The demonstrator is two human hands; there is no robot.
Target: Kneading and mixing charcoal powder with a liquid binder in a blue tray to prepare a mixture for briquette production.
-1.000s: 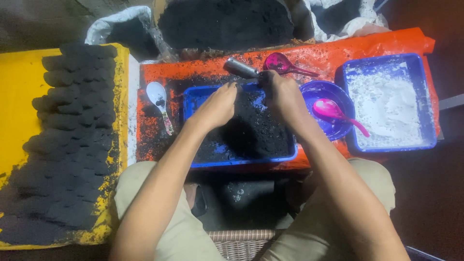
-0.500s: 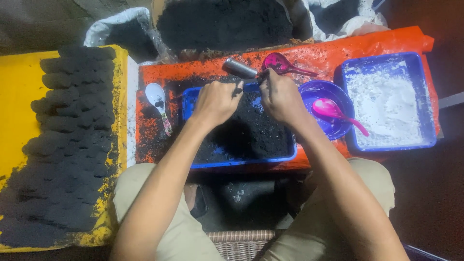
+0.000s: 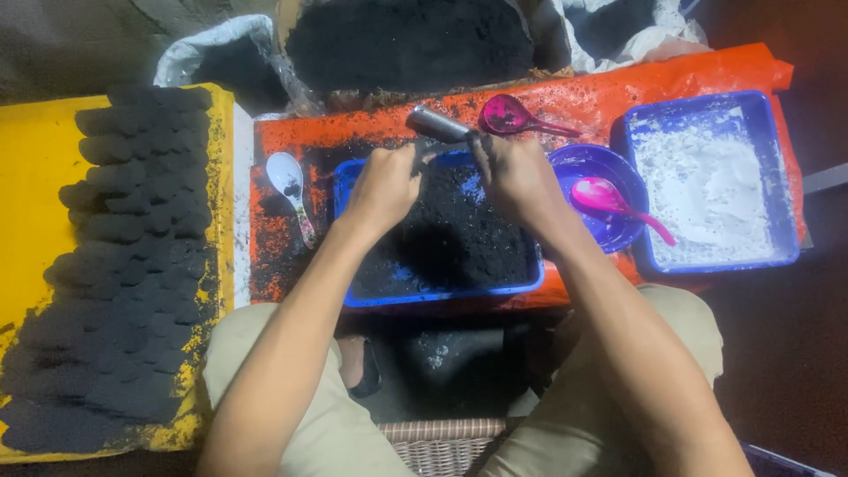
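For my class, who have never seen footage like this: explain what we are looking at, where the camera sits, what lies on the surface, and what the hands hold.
The camera is worn on a person's head and looks down, so the two bare arms are the wearer's own, with the knees below. The left hand and right hand meet over a blue tray of black powder. The right hand grips a short metal tube; the left is closed beside its end, and what it holds is hidden. On the orange sheet lie a white spoon, a purple scoop, a blue bowl with a pink spoon, and a blue tray of white powder. To the left, a yellow board carries rows of black lumps.
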